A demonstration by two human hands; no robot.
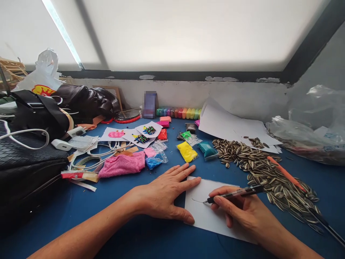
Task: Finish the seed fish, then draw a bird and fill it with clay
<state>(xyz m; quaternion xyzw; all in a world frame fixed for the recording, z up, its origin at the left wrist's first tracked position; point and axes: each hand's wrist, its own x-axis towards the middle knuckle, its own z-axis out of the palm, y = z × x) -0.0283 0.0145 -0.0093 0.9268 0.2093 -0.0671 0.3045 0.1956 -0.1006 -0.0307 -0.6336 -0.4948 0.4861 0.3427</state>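
Note:
A small white sheet of paper (198,216) lies on the blue tabletop (151,237) in front of me. My left hand (169,192) is flat with fingers spread, its fingertips and thumb pressing on the sheet's left edge. In my right hand (242,210) a black pen (234,194) is gripped, its tip touching the paper. A short thin dark line (197,200) runs leftward from the tip. Just beyond the sheet sit a yellow clay packet (187,151) and a teal clay packet (207,149).
Striped sunflower seeds (277,187) spread on the right, with an orange stick (287,174) on them. A pink cloth (122,164), white cables and a black bag (29,169) crowd the left. Decorated paper cards (140,138) and larger white sheets (226,122) lie farther back.

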